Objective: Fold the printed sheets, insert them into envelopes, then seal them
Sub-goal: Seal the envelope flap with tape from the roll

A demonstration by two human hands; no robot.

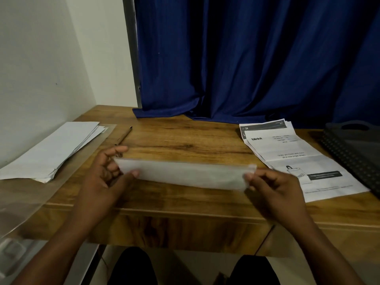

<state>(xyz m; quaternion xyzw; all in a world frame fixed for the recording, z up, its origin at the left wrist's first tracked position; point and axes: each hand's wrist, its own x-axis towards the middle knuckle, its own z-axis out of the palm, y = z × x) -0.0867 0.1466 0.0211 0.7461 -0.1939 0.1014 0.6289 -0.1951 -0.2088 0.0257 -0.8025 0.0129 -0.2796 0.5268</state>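
A long, narrow folded white sheet (pixel 185 174) is held just above the wooden table (pixel 185 136), blurred by motion. My left hand (pixel 107 171) pinches its left end between thumb and fingers. My right hand (pixel 271 182) pinches its right end. A stack of printed sheets (pixel 298 159) lies flat on the table to the right. A pile of white envelopes (pixel 53 151) lies at the left on a clear plastic sleeve (pixel 26 206).
A brown pen (pixel 123 136) lies behind my left hand. A dark perforated tray (pixel 357 151) stands at the right edge. A blue curtain (pixel 246 58) hangs behind the table and a white wall is on the left.
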